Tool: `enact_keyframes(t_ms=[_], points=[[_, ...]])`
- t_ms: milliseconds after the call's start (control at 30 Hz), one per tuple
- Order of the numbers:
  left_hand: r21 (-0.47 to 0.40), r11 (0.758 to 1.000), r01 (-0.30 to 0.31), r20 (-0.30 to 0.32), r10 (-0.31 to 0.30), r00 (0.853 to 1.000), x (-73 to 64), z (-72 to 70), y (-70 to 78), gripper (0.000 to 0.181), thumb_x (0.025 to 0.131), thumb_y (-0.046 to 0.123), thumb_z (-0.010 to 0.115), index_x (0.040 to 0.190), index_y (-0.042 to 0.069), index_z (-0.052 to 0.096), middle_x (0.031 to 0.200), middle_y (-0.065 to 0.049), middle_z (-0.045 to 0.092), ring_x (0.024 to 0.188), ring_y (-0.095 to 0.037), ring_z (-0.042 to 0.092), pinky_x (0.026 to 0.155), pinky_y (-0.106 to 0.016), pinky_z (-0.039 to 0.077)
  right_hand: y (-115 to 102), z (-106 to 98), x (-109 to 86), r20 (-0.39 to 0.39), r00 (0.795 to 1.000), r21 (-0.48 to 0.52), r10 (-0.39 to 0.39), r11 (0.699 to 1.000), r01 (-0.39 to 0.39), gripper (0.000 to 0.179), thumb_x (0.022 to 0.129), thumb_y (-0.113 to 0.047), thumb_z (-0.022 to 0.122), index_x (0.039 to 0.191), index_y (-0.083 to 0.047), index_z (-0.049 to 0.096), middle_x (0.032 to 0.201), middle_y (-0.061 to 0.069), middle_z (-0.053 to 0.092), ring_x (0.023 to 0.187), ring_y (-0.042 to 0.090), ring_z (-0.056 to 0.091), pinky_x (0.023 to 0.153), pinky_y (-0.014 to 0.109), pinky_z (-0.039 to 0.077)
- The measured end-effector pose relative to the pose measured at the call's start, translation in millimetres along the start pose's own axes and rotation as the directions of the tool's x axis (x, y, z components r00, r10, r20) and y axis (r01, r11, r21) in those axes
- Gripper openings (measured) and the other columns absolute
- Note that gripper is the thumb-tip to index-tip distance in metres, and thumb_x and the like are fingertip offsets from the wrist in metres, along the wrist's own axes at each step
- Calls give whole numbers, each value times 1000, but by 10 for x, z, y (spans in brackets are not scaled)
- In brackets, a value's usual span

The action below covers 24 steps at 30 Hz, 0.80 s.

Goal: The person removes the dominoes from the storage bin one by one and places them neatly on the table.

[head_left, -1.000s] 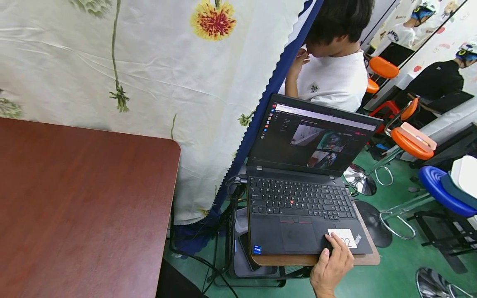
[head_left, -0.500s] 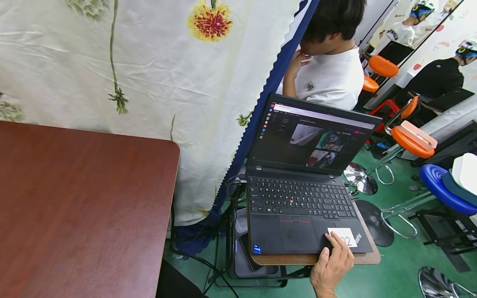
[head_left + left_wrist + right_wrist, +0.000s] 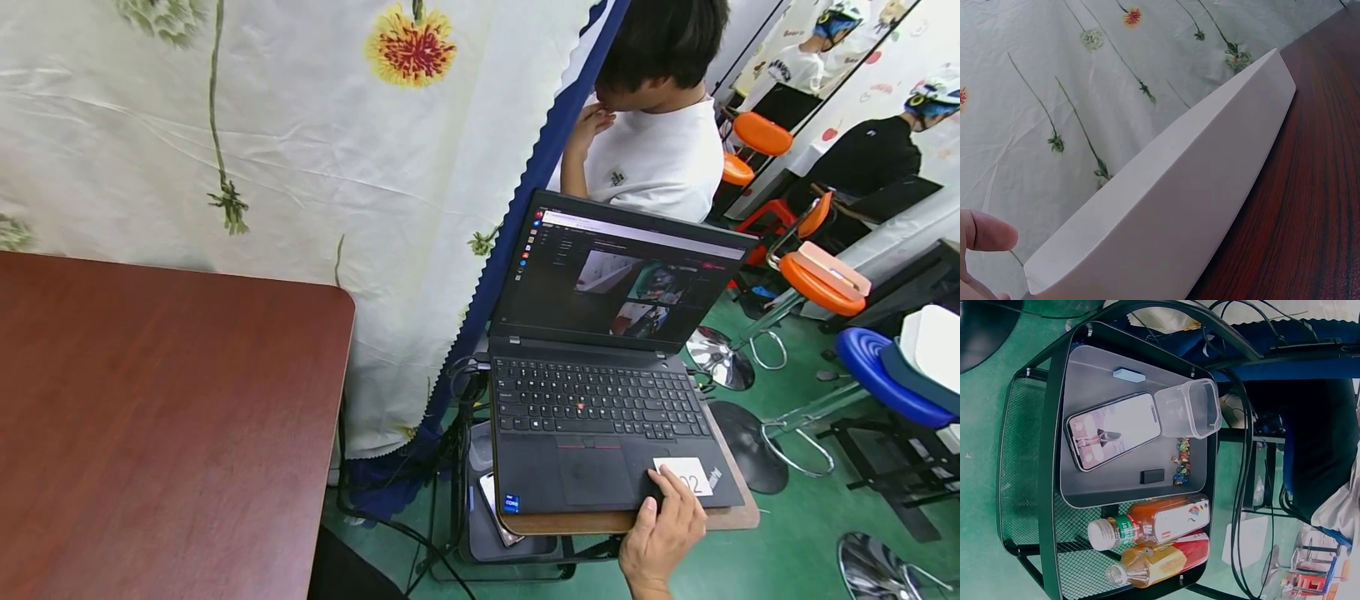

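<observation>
One laptop (image 3: pixel 600 397), one white box (image 3: pixel 1188 203), one phone (image 3: pixel 1113 430), two bottles (image 3: pixel 1172 520) (just two)

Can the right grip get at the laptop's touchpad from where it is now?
Likely yes: the right grip is at the front edge of the laptop, its fingers by the white card, and nothing covers the nearby touchpad.

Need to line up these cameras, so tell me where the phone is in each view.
Head: lower centre, the phone lies in the tray at the laptop's lower left, partly hidden.
Left wrist: not in it.
Right wrist: left of centre and slightly high, the phone lies in the tray, screen lit.
Shared landmark: the flowered cloth, upper left in head and left wrist, apparently along the top in right wrist.
</observation>
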<state>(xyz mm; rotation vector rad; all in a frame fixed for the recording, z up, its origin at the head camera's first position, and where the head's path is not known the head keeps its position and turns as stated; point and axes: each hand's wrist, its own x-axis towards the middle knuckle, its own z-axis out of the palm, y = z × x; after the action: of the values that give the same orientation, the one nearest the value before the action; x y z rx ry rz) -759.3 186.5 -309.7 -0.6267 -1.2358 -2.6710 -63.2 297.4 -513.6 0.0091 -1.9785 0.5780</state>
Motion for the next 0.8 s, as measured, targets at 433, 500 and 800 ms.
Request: enact_keyframes(t_ms=[433, 500, 800], points=[[-14, 996, 86, 41, -85, 996, -9, 148, 11, 23, 94, -4, 46, 112, -16, 54, 99, -26, 65, 81, -26, 67, 96, -48, 50, -4, 21, 22, -17, 1000, 6, 2, 1000, -2, 44, 95, -32, 36, 104, -3, 67, 115, 15, 62, 108, 34, 47, 100, 26, 26], [-4, 995, 96, 44, -96, 994, 20, 168, -5, 20, 94, -4, 47, 109, -14, 55, 96, -24, 66, 81, -25, 67, 97, -48, 49, -8, 23, 31, -16, 1000, 5, 3, 1000, -3, 43, 95, -31, 36, 104, -3, 67, 115, 16, 62, 108, 34, 47, 100, 27, 26], [-5, 996, 93, 31, -93, 995, 19, 175, -169, 14, 92, -5, 49, 102, -11, 57, 78, -11, 63, 70, -18, 64, 83, -38, 58, 17, -12, -14, -2, 1000, 19, 8, 1000, -8, 40, 93, -26, 37, 104, -2, 66, 115, 17, 62, 110, 32, 47, 101, 26, 25]])
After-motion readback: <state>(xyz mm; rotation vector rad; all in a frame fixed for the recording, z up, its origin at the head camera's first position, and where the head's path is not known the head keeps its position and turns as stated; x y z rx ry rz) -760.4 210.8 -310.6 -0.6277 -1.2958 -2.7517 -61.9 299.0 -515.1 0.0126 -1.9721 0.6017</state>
